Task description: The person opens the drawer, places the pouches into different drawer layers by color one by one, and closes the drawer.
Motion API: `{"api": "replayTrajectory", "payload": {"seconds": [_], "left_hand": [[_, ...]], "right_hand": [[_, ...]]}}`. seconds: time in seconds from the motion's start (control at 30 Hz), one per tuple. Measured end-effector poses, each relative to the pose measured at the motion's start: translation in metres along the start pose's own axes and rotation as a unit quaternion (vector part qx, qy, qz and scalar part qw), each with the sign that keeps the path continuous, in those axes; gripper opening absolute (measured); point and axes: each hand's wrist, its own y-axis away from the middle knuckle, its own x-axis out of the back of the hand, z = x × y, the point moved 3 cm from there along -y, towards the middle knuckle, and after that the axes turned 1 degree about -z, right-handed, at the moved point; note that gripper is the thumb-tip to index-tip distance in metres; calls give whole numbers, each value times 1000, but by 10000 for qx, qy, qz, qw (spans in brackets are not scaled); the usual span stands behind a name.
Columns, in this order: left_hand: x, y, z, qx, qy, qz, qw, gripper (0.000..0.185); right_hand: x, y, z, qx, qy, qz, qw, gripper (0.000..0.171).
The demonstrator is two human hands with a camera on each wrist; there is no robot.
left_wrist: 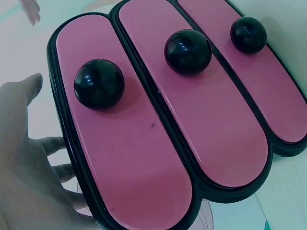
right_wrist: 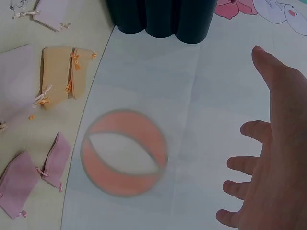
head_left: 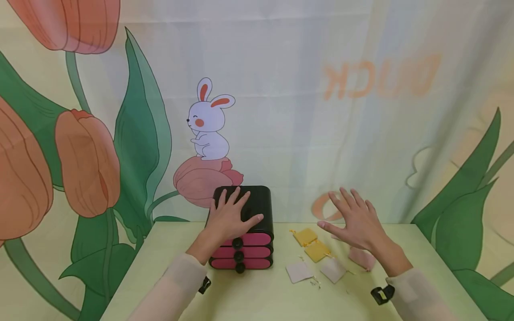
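A small black chest with three pink drawers and black ball knobs stands at the back of the pale green table. My left hand lies flat on its top, fingers straight. To its right my right hand hovers with fingers spread above several small drawstring pouches and holds nothing. Two of the pouches are yellow, two white and two pink. In the right wrist view the chest's dark back shows at the top.
A printed curtain with a rabbit, tulips and leaves hangs right behind the table. An orange ball print lies on the cloth under my right hand. The table's front and left side hold nothing else in view.
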Motion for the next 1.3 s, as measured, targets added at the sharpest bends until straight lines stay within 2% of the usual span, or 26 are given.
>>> {"api": "replayTrajectory", "payload": {"seconds": [0.13, 0.27, 0.37, 0.6, 0.73, 0.87, 0.97, 1.03, 1.17, 1.3], "left_hand": [[2, 1, -2, 15, 24, -6, 10000, 91], [7, 5, -11, 53, 87, 87, 9999, 92], [11, 10, -23, 115, 154, 147, 9997, 93], [22, 18, -59, 250, 401, 266, 9985, 96], [27, 22, -75, 271, 720, 257, 9967, 96], [27, 24, -88, 302, 1206, 120, 9922, 92], [25, 24, -95, 415, 1731, -127, 9840, 92], [24, 24, -99, 562, 2116, -323, 9752, 93], [20, 22, -107, 841, 2982, -672, 9484, 93], [14, 20, -111, 1060, 3616, -930, 9216, 97]], "right_hand": [[2, 0, -3, 13, -28, 19, 10000, 98], [2, 0, -8, 57, -151, 43, 9999, 98], [2, 1, -16, 124, -283, 73, 9995, 98], [-3, 11, -45, 585, -677, 442, 9950, 91], [-9, 15, -61, 733, -1149, 539, 9892, 84], [-16, 18, -79, 675, -1638, 454, 9831, 79], [-22, 21, -93, 614, -2052, 340, 9762, 75], [-27, 22, -103, 605, -2333, 281, 9701, 72], [-39, 20, -123, 613, -3065, 97, 9499, 61], [-56, 17, -145, 411, -3877, -374, 9201, 52]]}}
